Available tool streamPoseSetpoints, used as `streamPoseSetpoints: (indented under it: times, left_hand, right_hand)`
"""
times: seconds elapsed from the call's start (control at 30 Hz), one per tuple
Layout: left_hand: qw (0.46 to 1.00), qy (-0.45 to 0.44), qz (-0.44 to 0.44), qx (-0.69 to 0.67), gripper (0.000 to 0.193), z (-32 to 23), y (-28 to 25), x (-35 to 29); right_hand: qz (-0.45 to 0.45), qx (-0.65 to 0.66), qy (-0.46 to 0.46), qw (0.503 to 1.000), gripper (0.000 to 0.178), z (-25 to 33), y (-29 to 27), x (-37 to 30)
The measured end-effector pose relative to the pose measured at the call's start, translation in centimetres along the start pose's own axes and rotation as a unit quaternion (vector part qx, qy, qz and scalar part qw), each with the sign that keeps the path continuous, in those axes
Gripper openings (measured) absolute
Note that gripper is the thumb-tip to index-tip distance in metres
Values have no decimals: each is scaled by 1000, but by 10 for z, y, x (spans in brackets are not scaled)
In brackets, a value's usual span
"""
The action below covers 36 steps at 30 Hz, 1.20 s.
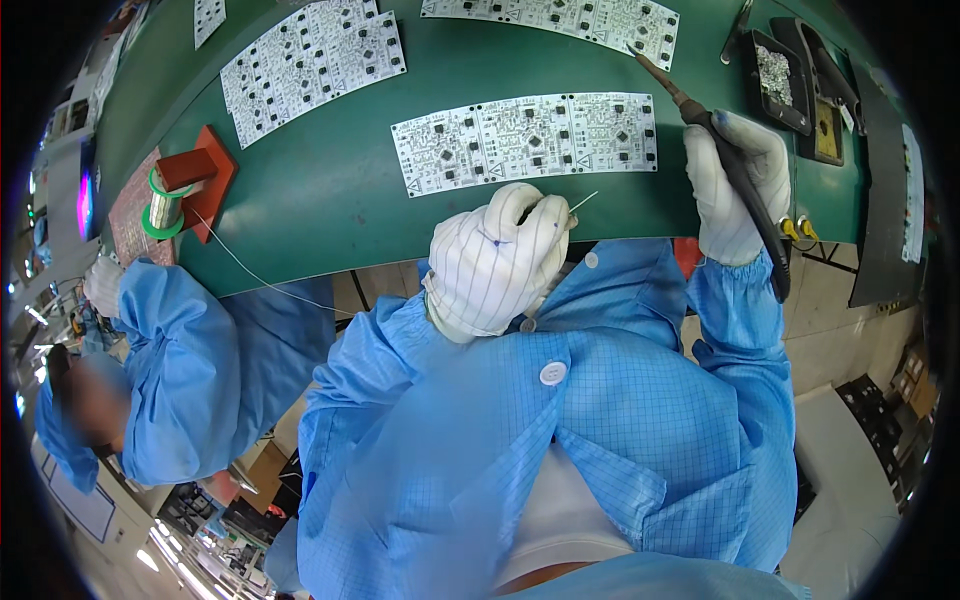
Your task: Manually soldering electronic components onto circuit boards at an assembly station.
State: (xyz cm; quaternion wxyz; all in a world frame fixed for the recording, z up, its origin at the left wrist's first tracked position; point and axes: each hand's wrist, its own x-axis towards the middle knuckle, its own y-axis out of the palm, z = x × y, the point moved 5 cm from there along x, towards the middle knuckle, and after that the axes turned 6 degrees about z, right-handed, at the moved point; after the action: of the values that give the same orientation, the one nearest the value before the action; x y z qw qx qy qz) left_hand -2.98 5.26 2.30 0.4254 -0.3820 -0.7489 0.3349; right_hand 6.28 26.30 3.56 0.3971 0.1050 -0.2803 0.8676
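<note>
My left hand (495, 262), in a white striped glove, is closed at the table's near edge. A short end of solder wire (586, 201) sticks out past its fingertips. Just beyond it lies a white circuit board panel (528, 142) with black chips; the hand is close to its lower edge. In my gloved right hand (735, 185) is a soldering iron (738, 165) with a black handle. Its tip points up and left, over the right end of a farther board panel (560, 14). A green-rimmed solder spool (165, 205) hangs on a red stand (212, 180), its wire trailing toward my left sleeve.
More white board panels (310, 62) lie at the back left of the green table (300, 210). At the back right stand a black tray of metal bits (775, 80), an iron holder (825, 125) and tweezers (738, 30). A co-worker in blue (200, 370) sits on the left.
</note>
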Motion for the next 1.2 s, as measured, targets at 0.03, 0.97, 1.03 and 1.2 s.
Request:
streamPoseSetpoints:
  times: [0.03,0.97,1.03,1.2]
  left_hand:
    - [1000,0,0,27,28,1,1,-2]
    - [970,-203,-96,95,14,45,-49,-30]
    - [970,-220,-81,62,13,42,-45,-25]
    - [978,-195,-67,42,14,45,-39,-24]
  right_hand:
    - [7,44,33,998,26,1,0,-1]
    - [-30,33,7,999,18,1,-2,-2]
    - [-38,36,21,998,18,0,-1,-2]
    - [-43,35,16,998,17,2,2,-3]
